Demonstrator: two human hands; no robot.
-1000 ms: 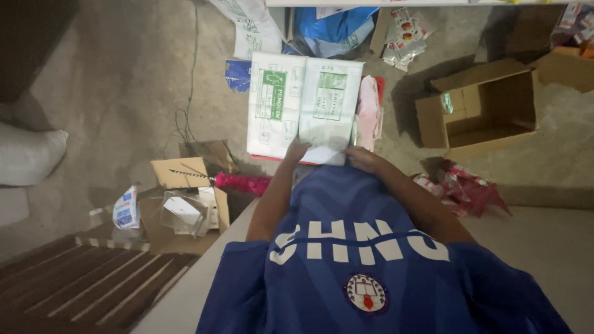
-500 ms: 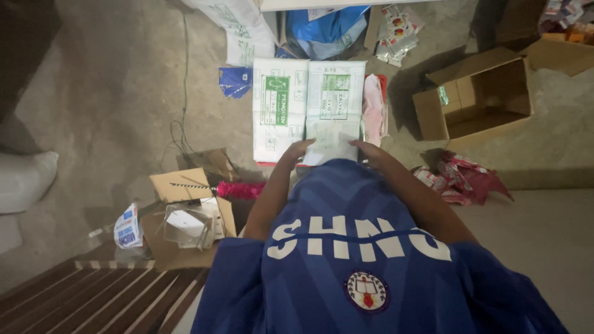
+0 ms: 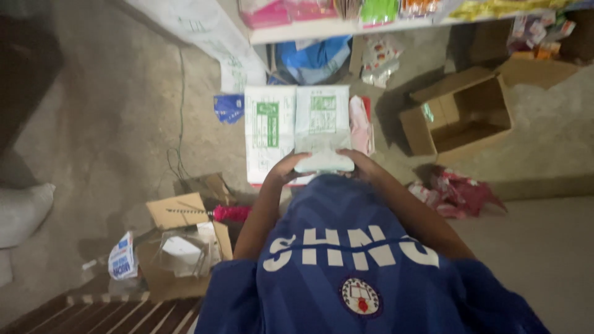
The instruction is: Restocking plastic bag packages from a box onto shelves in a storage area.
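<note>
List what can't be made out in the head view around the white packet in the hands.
- Left hand and right hand: fingers curl under the white packet, so the grip is hidden.
- Print on the white sacks: blurred, too small.
- Shelf: cut off by the top edge.
- Open cardboard box: inside in shadow, contents unclear.
- Floor below the packet: hidden by the blue shirt.

Dim concrete floor [image 3: 111, 124], stocked shelf [image 3: 346, 26]
</note>
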